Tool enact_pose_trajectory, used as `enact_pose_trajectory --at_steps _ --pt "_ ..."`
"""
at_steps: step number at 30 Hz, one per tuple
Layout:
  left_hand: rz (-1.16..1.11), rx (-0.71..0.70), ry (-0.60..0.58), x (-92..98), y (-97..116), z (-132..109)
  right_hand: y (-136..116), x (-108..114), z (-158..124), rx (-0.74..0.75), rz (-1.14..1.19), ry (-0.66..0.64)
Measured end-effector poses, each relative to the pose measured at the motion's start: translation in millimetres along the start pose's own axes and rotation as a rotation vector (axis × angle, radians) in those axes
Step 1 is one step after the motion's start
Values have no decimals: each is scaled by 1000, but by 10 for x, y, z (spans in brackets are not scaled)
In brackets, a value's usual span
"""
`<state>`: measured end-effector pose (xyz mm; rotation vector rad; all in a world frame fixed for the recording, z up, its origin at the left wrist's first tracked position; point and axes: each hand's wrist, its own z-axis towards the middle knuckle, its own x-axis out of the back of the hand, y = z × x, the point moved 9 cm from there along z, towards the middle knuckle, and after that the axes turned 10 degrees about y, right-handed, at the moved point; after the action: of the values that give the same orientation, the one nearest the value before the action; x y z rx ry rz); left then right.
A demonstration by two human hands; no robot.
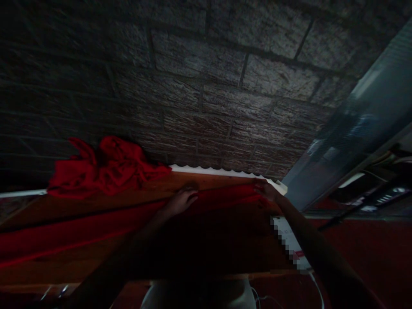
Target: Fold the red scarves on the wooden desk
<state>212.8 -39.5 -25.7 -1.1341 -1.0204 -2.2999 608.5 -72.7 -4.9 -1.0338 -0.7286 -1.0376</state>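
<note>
L hand (183, 201) loosely spread on red strip (96, 227), R hand (268, 191) at its end, grip unclear. Prob. light, soft, floppy; best held by edges.

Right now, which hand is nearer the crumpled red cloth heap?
Left. The left hand is to the right of the red heap; the right hand is much farther right.

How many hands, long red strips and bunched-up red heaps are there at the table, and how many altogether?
Hands (left hand, right hand): 2
Long red cloth strip: 1
Bunched red cloth heap: 1
Total: 4
</note>
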Motion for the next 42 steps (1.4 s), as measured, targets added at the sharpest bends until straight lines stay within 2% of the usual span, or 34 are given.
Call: enact_pose_trajectory --at_steps 4,10,14,18,22,28,32,37,42 --pt "-94 -22 11 -41 -1 71 90 -67 -53 -23 169 -56" --pt "-112 -8 -10 -14 32 80 176 -169 85 -31 187 -16" --pt "-107 -9 6 29 91 85 133 -191 128 -26 160 -34" --pt "-83 -34 42 88 146 71 64 -68 126 -18 125 -33" --pt "-33 -18 -26 18 107 71 64 22 163 -31 75 -16" --pt "4 55 -32 -30 20 127 -4 -96 241 -11 1 5" --pt "18 17 -41 -37 104 133 -35 -148 225 -6 -7 13" --pt "18 -73 -36 -66 254 158 0 -87 200 -14 -44 49" --pt "57 -51 -13 -128 233 167 -20 -112 159 -3 -100 5"
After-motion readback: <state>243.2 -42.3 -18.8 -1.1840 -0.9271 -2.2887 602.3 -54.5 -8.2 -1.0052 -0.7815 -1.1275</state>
